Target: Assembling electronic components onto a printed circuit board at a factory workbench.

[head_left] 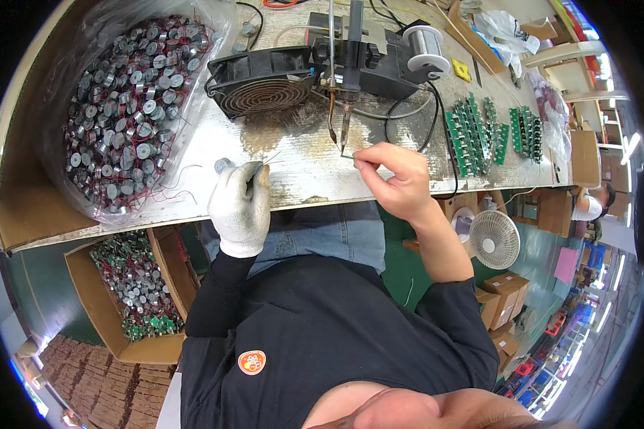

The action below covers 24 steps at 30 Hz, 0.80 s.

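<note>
My left hand (240,207), in a white knitted glove, is closed in a pinch near the table's front edge. Thin wires (272,159) stick out past its fingertips. A small round metal part (223,165), like a tiny motor, sits against the glove's far side. My bare right hand (398,179) pinches the end of a small green circuit board (348,156). That board lies just below the tip of a soldering iron (345,129) fixed upright in a stand. A thin bent metal tube (332,125) ends beside the iron's tip.
A plastic bag (215,43) of round metal parts with red wires fills the left. Behind stand a black fan (261,82) and a solder spool (426,46). Rows of green circuit boards (472,136) lie right. Below left is a cardboard box (114,332) of parts; a white fan (495,239) stands right.
</note>
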{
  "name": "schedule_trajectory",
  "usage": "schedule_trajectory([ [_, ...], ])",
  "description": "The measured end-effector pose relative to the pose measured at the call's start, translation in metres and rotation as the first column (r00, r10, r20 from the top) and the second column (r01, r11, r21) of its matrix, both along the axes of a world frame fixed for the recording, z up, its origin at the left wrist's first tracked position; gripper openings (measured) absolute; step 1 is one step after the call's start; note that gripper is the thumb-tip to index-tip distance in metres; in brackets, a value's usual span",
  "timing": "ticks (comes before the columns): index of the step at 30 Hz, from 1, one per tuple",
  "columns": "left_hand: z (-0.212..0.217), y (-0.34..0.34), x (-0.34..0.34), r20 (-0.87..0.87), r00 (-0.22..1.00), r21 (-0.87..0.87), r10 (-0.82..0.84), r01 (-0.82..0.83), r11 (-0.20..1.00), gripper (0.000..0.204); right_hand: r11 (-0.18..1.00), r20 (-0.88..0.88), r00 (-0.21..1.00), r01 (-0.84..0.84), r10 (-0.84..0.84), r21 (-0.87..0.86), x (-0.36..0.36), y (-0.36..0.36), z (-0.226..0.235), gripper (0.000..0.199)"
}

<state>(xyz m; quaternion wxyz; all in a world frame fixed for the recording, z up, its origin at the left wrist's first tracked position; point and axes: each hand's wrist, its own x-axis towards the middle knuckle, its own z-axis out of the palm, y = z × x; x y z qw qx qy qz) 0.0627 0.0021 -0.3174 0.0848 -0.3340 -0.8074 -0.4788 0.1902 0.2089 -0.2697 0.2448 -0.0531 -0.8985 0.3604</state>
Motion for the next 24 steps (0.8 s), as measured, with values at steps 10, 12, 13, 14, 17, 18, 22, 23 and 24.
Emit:
schedule_trajectory([
  [10,0.000,0.000,0.000,0.001,1.000,-0.009,0.003,-0.003,1.000,0.011,0.991,0.089,0.996,0.026,-0.015,-0.128,0.006,-0.001,-0.004,0.010],
  [12,0.001,0.000,0.001,-0.008,1.000,-0.021,0.007,-0.008,1.000,0.012,0.734,0.221,0.971,0.217,-0.093,-0.644,0.007,-0.003,-0.009,0.011],
  [13,0.002,0.001,0.001,-0.013,1.000,-0.032,0.013,-0.013,0.999,0.012,0.641,0.216,0.975,0.195,-0.046,-0.742,0.006,0.001,-0.011,0.012],
  [14,0.001,0.001,0.001,-0.015,1.000,-0.033,0.008,-0.009,0.999,0.012,0.640,0.215,0.975,0.196,-0.050,-0.743,0.004,0.003,-0.012,0.012],
  [17,-0.002,0.000,0.001,-0.037,0.999,-0.009,0.007,-0.007,1.000,0.012,0.558,0.206,0.978,0.166,0.010,-0.813,0.000,0.005,-0.013,0.012],
  [18,-0.002,0.000,0.001,-0.037,0.999,-0.010,0.004,-0.004,1.000,0.012,0.536,0.191,0.981,0.151,0.020,-0.831,-0.001,0.005,-0.013,0.011],
  [22,-0.003,0.000,0.001,-0.040,0.999,-0.003,0.000,0.000,1.000,0.012,0.499,0.183,0.981,0.129,0.059,-0.857,-0.001,0.004,-0.011,0.011],
  [23,-0.002,0.000,0.001,-0.040,0.999,-0.002,0.000,0.000,1.000,0.012,0.499,0.182,0.982,0.129,0.059,-0.857,-0.001,0.004,-0.011,0.011],
  [24,-0.002,0.000,0.001,-0.029,1.000,-0.001,0.001,-0.001,1.000,0.012,0.485,0.185,0.981,0.132,0.063,-0.865,-0.001,0.005,-0.011,0.011],
])
